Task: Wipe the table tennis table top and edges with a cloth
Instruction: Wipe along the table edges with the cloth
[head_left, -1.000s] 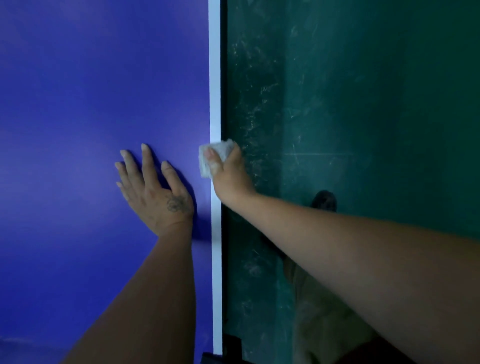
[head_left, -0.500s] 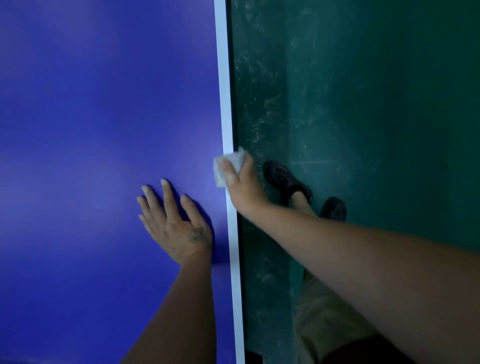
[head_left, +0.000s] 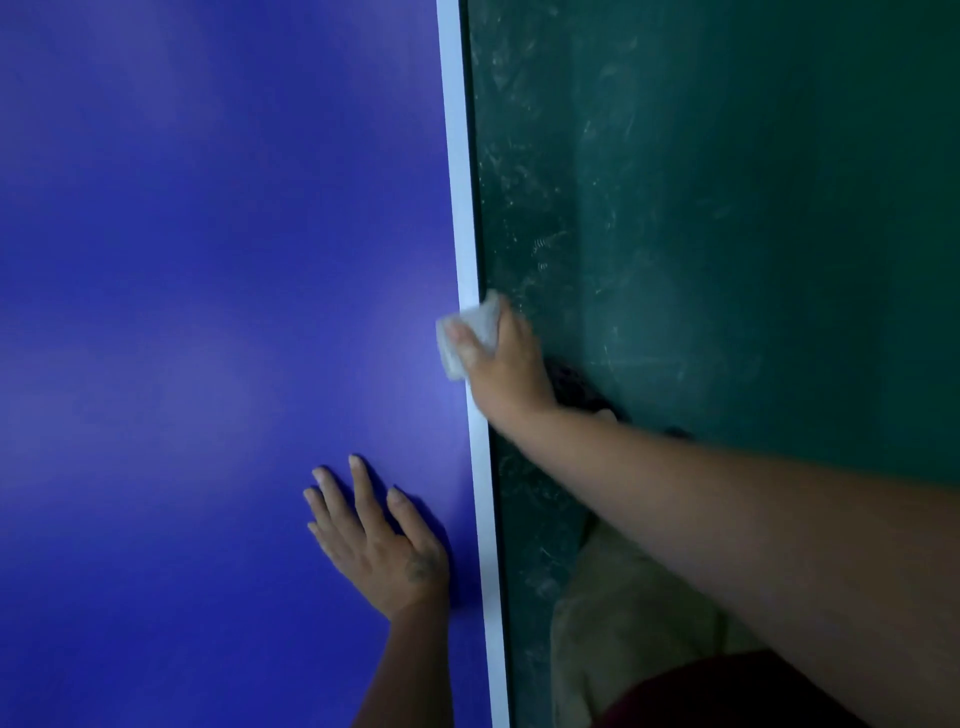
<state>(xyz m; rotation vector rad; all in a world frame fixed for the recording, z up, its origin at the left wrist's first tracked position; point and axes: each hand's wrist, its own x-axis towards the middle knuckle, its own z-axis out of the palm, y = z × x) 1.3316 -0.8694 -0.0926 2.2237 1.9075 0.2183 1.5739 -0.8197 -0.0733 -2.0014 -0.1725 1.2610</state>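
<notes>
A: What had changed at the time of inspection?

B: The right hand (head_left: 506, 364), clenched on a folded white cloth (head_left: 470, 332), was found further along the white edge line (head_left: 462, 208) of the table tennis table (head_left: 208, 260) than it had been a second before. The cloth was wrapped over the rim, touching both the line and the side edge. The left hand (head_left: 384, 540) had fallen behind it; it lay flat and released on the blue top, fingers spread, holding nothing, just beside the line

A: And the bearing on the task?

B: In my judgement the edge wipe was advancing along this side. The stretch of rim ahead of the cloth appeared not yet covered. Whether the blue top had been wiped could not be told from its surface

A: Any containers noted?

B: None were in view. No bucket, bottle or tray was seen. Only the scuffed green floor (head_left: 727, 208) lay beyond the rim, with the person's trouser leg (head_left: 613, 639) and a dark shoe (head_left: 576, 387) partly hidden behind the right wrist
</notes>
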